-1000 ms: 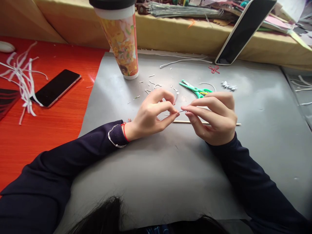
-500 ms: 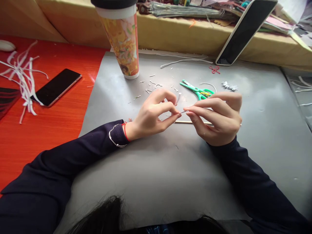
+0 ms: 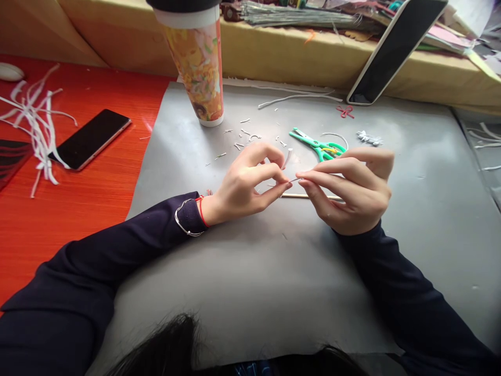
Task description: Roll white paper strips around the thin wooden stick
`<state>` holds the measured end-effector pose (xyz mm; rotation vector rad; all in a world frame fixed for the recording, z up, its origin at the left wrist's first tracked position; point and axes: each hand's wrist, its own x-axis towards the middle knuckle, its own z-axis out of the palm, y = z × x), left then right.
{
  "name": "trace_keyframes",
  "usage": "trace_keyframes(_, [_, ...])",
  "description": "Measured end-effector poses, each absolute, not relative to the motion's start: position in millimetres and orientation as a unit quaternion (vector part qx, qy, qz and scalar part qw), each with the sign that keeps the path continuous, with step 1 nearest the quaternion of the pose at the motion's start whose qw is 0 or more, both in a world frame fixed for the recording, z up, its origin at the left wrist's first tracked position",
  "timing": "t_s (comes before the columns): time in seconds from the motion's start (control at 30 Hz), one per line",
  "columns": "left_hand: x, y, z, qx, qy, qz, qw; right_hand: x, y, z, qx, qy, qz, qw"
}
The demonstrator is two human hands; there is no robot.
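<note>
Over the grey mat [image 3: 250, 292], my left hand [image 3: 252, 183] pinches a thin white paper strip [image 3: 294, 180] between thumb and forefinger. The fingertips of my right hand [image 3: 348, 193] are closed on the strip's other end, a short gap away. A pale end of a strip [image 3: 288, 156] sticks up behind my left fingers. Under the hands a thin pale stick [image 3: 293, 196] lies on the mat, partly hidden by my right hand. Green-handled scissors [image 3: 315, 143] rest just beyond my right hand, blades slightly apart.
Small white scraps [image 3: 245, 136] are scattered behind my left hand. A tall patterned cup [image 3: 198, 68] stands at the back, a phone [image 3: 92, 138] and white strips [image 3: 45, 125] lie left. A dark-screened device [image 3: 395, 52] leans back right, near a red looped piece [image 3: 345, 112].
The fingers of my right hand have shifted very slightly, and its back has turned a little to the right. My left hand stays in place, both still pinching.
</note>
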<state>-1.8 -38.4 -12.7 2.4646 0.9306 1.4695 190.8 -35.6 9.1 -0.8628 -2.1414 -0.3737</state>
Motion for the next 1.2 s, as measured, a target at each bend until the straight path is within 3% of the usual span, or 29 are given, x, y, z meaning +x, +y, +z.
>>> trace_keyframes(0.93, [-1.7,-39.6,-11.4,0.811,0.314,0.486,0.085,191.8,-39.4,8.6,-0.325,-0.839,-0.153,0.409])
trace_keyframes(1.2, [-1.4,-40.4,-10.2,0.813,0.319,0.480,0.086,192.6,-40.9,7.6,-0.371,-0.841,-0.126,0.374])
